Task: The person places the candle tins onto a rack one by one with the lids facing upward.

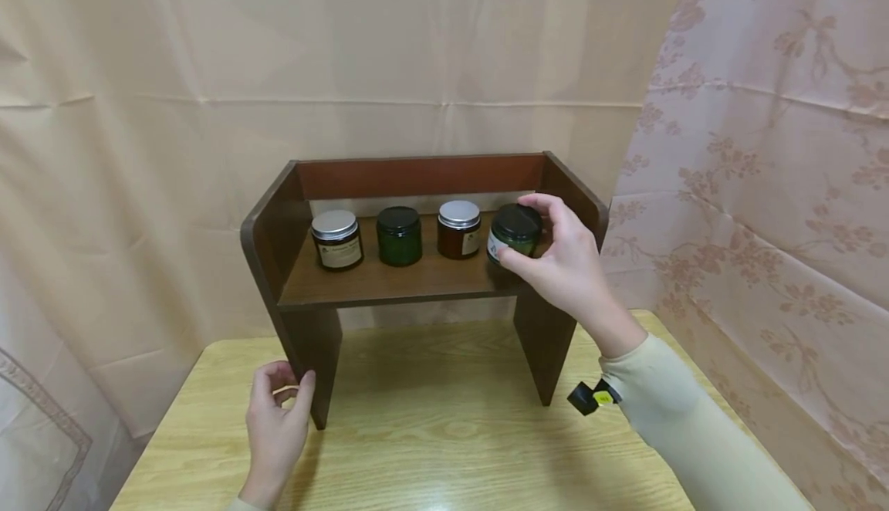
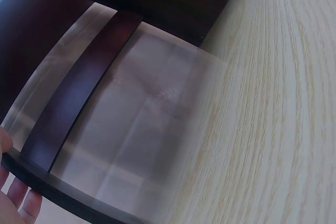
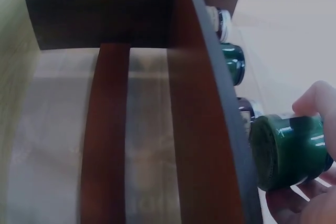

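My right hand (image 1: 566, 264) grips a green glass jar (image 3: 294, 150) with a black lid and a white label, thumb at its front and fingers round the far side. That jar is at the right end of the dark wooden shelf (image 1: 389, 289), its base showing near the board's front edge in the right wrist view. To its left stand a brown jar (image 1: 458, 231) with a silver lid, a green jar (image 1: 399, 237) with a black lid, and a labelled brown jar (image 1: 337, 241) with a silver lid. Lower down, my left hand (image 1: 278, 418) pinches the front edge of the shelf's left side panel (image 2: 79, 203).
The shelf unit stands on a light wood-grain table (image 1: 430, 449). Behind it hangs a beige curtain (image 1: 417, 48), with a floral curtain (image 1: 785, 187) along the right. A reddish-brown rail (image 2: 79, 93) crosses the back beneath the shelf board.
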The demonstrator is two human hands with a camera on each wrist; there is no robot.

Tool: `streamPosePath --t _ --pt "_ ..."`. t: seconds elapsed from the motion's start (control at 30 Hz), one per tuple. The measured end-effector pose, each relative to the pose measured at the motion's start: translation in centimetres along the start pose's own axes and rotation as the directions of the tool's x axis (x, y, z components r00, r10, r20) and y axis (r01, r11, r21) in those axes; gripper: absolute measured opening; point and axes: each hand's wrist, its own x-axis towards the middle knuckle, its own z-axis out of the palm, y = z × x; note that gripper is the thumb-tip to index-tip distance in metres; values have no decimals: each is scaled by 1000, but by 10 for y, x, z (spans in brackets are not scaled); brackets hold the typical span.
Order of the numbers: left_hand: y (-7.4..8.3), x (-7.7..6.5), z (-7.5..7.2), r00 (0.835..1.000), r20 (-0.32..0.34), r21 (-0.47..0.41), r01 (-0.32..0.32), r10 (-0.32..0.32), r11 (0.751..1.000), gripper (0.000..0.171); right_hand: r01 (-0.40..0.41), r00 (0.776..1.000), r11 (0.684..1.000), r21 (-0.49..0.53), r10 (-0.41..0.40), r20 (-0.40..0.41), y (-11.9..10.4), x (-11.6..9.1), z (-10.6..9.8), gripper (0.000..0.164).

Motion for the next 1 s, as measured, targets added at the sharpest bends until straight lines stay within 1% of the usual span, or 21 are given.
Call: streamPosePath --t 0.2,0.3,0.47,0.7,0.87,1.0 --pt "-2 -1 1 1000 -11 28 10 -10 1000 29 -51 999 998 -31 52 9 7 8 8 66" --pt "-2 -1 1 1000 -11 28 11 -11 1000 29 -69 997 997 -45 70 12 13 11 11 69" --pt "-2 0 0 1000 -7 17 12 -11 1000 29 -80 997 993 -83 81 16 20 16 14 71" --pt "-1 0 0 1000 3 10 4 -4 1000 29 -90 995 989 -119 95 31 23 23 15 70" --pt "-2 0 0 1000 5 11 4 -4 1000 29 -90 995 988 -129 96 39 24 25 15 70" --pt "-4 0 1 1000 6 14 7 -7 1000 30 -101 992 986 -132 110 65 25 26 16 72"
